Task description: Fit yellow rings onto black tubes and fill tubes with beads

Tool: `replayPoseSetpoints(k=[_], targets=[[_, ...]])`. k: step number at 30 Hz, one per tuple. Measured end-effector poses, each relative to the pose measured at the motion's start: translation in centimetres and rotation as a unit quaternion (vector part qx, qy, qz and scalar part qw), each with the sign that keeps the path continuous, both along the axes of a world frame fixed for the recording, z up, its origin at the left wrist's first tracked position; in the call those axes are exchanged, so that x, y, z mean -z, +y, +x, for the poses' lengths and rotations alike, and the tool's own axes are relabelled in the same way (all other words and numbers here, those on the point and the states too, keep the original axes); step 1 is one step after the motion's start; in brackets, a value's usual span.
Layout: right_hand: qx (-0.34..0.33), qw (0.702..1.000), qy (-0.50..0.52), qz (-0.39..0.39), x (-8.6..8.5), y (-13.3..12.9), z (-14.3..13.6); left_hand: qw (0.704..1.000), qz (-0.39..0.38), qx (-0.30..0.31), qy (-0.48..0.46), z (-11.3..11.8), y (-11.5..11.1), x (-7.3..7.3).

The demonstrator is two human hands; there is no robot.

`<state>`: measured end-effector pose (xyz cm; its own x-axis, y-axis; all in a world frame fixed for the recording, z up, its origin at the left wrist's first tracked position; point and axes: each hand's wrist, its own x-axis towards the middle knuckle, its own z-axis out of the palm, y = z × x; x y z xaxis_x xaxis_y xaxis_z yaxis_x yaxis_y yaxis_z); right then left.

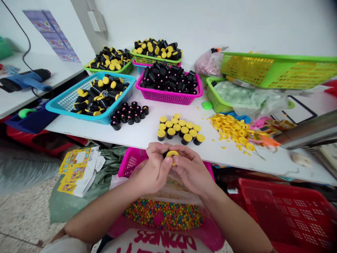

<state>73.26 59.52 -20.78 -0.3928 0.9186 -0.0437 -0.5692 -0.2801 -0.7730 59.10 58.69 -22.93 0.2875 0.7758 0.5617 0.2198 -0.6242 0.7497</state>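
Note:
Both hands meet above the table's front edge around a small black container with a yellow ring-shaped cap (172,153). My left hand (156,167) wraps the dark body, thumb against the cap. My right hand (188,168) has its fingers closed on the cap's other side; much of the container is hidden by the fingers. Just beyond stand several yellow-capped black containers (181,129) in a cluster. To their left is a group of black containers with pink centres (129,113). Loose yellow caps (233,130) lie heaped on the right.
Behind are a blue basket (63,110) and a magenta basket (168,98) of black containers, with green baskets (158,58) farther back. Under my arms, a pink basket (129,163) sits near colourful small balls (163,214). A red crate (289,211) is at lower right, a heat gun (28,80) left.

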Motion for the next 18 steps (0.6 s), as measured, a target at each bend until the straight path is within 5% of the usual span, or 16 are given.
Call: replayPoseSetpoints(k=[8,12,15,18], targets=[[-0.129,0.974,-0.014,0.186,0.6,1.2,1.8,0.978,-0.133,0.034,-0.155,0.1,-1.0,-1.5],[-0.052,0.980,-0.013,0.192,1.4,1.3,1.4,0.991,-0.051,0.070,-0.101,0.1,-0.8,-1.7],[-0.025,0.987,-0.010,0.158,1.2,0.9,0.9,0.998,0.062,0.005,0.010,-0.4,-0.3,-1.2],[-0.074,0.993,-0.016,0.094,0.6,0.6,0.8,0.982,0.149,-0.064,0.096,-1.0,0.2,-0.6]])
